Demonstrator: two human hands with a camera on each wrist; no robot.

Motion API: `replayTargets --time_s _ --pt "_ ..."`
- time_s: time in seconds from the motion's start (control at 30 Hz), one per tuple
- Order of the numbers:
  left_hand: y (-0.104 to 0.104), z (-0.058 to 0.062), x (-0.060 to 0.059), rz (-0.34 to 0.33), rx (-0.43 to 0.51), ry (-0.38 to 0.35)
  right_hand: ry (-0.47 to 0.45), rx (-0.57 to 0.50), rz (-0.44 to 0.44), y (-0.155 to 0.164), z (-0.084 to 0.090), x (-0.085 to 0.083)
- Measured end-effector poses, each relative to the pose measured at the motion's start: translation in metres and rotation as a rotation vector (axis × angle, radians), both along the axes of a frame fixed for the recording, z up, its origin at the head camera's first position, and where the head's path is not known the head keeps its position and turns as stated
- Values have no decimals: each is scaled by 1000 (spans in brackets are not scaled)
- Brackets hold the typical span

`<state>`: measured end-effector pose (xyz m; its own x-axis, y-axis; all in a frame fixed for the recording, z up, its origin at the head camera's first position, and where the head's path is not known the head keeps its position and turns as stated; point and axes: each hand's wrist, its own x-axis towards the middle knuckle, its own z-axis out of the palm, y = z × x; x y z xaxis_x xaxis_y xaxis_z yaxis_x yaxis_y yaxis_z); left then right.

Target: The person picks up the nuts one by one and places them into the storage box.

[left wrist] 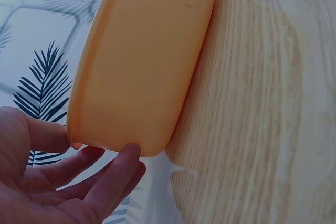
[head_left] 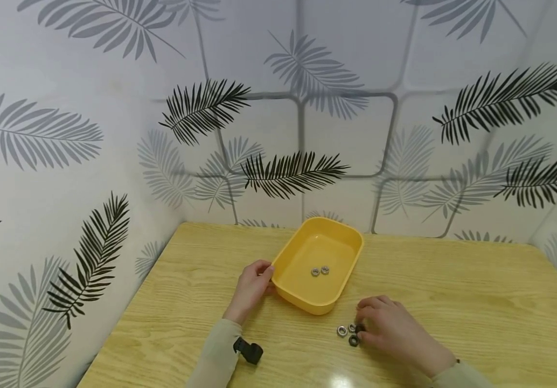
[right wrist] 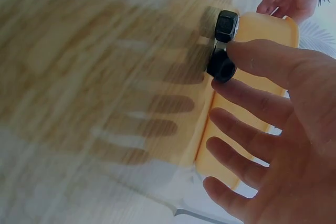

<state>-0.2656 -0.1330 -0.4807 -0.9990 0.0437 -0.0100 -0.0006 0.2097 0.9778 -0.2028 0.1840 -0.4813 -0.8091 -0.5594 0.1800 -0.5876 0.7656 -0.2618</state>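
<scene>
Currently, left hand [head_left: 251,286]: you grip one yellow tray [head_left: 305,305].
Right hand [head_left: 392,330]: you pinch one black nut [right wrist: 222,66].
Tray: two silver nuts [head_left: 315,272].
Table [head_left: 458,280]: second black nut [head_left: 353,340], two further silver nuts [head_left: 339,332].

The tray [head_left: 326,242] looks like moulded yellow plastic, smooth all over, with a soft satin sheen on its floor and walls; the tabletop [head_left: 453,291] has a wood-grain finish, smooth and glossy enough to throw back a bright patch of light near its front; the pale nuts [head_left: 342,331] look like bare, shiny metal; the dark nuts [right wrist: 227,26] look blackened, with a low gloss on their flats; the sleeve [head_left: 217,353] is matt cloth; the wrist device [head_left: 248,350] looks black and plastic; the wall covering [head_left: 346,134] appears smooth and printed, largely matt.
</scene>
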Motion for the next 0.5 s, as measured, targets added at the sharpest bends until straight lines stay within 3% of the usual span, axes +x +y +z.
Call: replayTargets --time_s 0.5 --pt "0 0 0 -8 5 -5 -12 11 -20 2 -3 0"
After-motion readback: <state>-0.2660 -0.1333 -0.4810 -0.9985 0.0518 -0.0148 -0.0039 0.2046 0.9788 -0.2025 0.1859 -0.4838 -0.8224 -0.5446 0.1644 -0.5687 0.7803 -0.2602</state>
